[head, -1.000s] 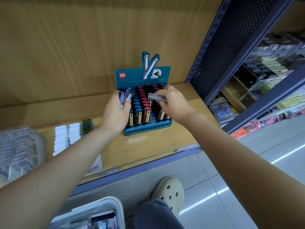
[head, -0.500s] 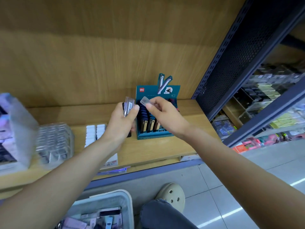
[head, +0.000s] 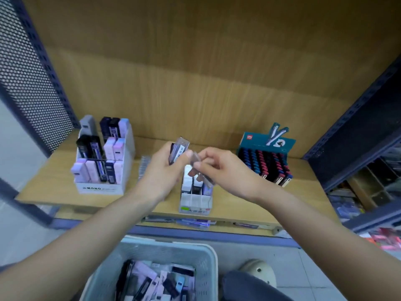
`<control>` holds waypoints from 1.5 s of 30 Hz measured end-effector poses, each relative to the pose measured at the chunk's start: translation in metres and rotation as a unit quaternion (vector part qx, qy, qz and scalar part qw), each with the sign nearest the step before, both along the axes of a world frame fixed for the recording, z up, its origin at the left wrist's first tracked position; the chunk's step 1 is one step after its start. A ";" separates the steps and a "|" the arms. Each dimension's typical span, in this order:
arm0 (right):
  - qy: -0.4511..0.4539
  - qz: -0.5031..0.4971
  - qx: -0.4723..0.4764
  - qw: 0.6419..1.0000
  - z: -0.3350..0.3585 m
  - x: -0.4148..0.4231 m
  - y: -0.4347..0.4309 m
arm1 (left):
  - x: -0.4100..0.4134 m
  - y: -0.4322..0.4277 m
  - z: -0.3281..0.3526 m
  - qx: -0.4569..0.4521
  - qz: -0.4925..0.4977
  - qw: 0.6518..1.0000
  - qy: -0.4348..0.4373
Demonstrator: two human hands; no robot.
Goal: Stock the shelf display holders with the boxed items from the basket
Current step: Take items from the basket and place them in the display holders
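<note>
- The wooden shelf [head: 249,198] spans the view, with a wood-grain back wall above it and dark perforated metal side panels [head: 32,83] at the left and right.
- A pale plastic basket [head: 169,246] stands on the floor below the shelf edge, between the forearms. It holds a loose heap of boxed items [head: 152,281] in black, pink, white and blue.
- A white tiered holder [head: 99,189] marked MONO stands at the left of the shelf. Its rows hold upright pink, white and dark boxes.
- A teal display holder [head: 267,142] stands at the right of the shelf, and its slots are packed with blue, red and black items.
- A narrow white holder [head: 195,203] sits at the front of the shelf, just below the hands. A few white and dark boxes stand upright in it.
- The left hand [head: 160,177] is raised over the middle of the shelf. Its fingers are wrapped round a small stack of slim clear boxes [head: 179,148], whose ends stick up above the thumb.
- The right hand [head: 225,168] is close beside the left, nearly touching it. It pinches one slim clear box [head: 194,158] between thumb and fingertips, tilted down over the narrow white holder.
- A ribbed clear pack [head: 144,168] lies on the shelf behind the left hand, partly hidden.
- A pale clog [head: 258,272] and a dark trouser knee [head: 243,287] show at the bottom right.
</note>
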State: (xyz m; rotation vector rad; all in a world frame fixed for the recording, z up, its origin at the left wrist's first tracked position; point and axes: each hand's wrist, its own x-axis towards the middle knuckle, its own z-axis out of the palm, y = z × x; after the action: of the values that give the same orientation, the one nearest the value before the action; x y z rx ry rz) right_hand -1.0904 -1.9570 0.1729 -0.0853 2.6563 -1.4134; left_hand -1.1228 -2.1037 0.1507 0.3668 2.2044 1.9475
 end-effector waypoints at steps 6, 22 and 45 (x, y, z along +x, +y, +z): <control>0.052 -0.014 0.038 0.998 -0.015 -0.026 -0.046 | -0.006 -0.082 -0.003 0.012 0.075 0.993 -0.092; 0.053 -0.024 0.193 0.979 -0.110 -0.085 -0.099 | -0.015 -0.170 -0.018 -0.032 0.113 0.988 -0.096; -0.075 0.075 -0.162 0.981 -0.060 -0.050 -0.151 | -0.005 -0.159 -0.039 -0.083 0.038 0.984 -0.154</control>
State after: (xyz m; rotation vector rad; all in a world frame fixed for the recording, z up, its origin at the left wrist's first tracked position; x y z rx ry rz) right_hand -1.1406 -2.1080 0.1130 -0.1989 2.2293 -1.7121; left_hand -1.1273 -2.2627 0.1120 -0.0416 2.1790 1.7029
